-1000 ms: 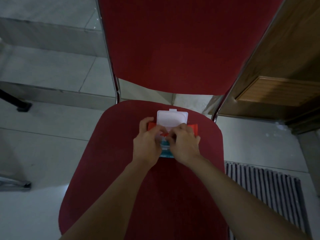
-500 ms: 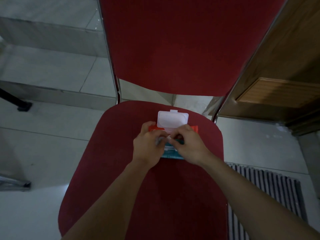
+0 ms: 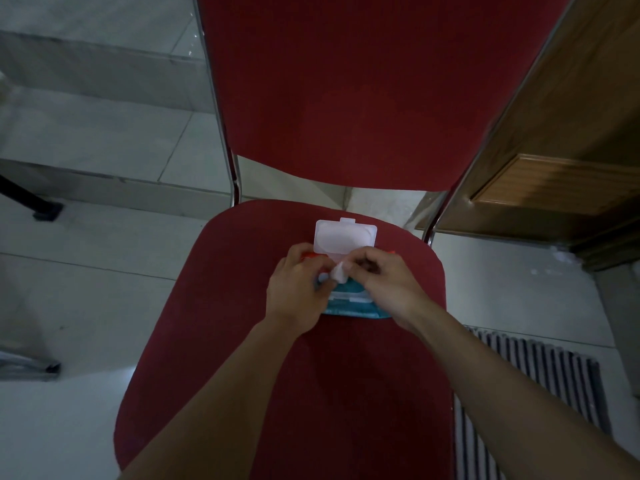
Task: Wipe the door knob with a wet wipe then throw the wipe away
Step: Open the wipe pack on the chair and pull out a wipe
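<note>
A blue and orange wet wipe pack (image 3: pixel 349 304) lies on the seat of a red chair (image 3: pixel 214 327). Its white plastic lid (image 3: pixel 344 237) stands flipped open at the far side. My left hand (image 3: pixel 299 289) presses down on the left part of the pack. My right hand (image 3: pixel 388 282) pinches the tip of a white wipe (image 3: pixel 340 271) that sticks up out of the opening between both hands. No door knob is in view.
The chair's tall red backrest (image 3: pixel 363 91) fills the upper middle. A wooden door (image 3: pixel 571 150) stands at the right. A striped floor mat (image 3: pixel 533 393) lies at the lower right, pale floor tiles and steps at the left.
The tip of a white wipe has come up out of the pack between my fingers. My right hand has shifted slightly right, and more of the blue pack shows.
</note>
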Demonstrator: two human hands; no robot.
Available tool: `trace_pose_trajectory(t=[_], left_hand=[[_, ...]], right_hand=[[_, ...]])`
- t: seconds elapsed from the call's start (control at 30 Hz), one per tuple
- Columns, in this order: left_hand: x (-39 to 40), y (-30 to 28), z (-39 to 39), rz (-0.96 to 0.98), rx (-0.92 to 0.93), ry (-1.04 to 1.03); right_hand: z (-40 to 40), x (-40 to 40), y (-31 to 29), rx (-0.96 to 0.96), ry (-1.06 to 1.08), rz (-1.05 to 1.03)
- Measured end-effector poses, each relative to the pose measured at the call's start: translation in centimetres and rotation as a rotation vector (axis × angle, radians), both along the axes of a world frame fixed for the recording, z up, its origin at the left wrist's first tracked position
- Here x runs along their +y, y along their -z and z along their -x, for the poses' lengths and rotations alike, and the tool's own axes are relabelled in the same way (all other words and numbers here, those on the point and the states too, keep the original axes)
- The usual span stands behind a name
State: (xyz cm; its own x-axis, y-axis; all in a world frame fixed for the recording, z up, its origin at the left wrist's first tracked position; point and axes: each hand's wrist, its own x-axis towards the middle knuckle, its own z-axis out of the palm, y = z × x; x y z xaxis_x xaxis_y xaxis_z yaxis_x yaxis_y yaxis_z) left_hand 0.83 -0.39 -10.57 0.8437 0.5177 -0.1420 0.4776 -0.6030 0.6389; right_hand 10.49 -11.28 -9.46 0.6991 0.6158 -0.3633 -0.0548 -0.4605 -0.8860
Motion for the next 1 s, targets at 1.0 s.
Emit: trace_pose_trajectory(t=[1.0], left_hand=[[0.1, -0.3, -0.2, -0.021, 0.074, 0.019]], right_hand=[[0.1, 0.9, -0.4, -0.245, -0.091, 0.145]])
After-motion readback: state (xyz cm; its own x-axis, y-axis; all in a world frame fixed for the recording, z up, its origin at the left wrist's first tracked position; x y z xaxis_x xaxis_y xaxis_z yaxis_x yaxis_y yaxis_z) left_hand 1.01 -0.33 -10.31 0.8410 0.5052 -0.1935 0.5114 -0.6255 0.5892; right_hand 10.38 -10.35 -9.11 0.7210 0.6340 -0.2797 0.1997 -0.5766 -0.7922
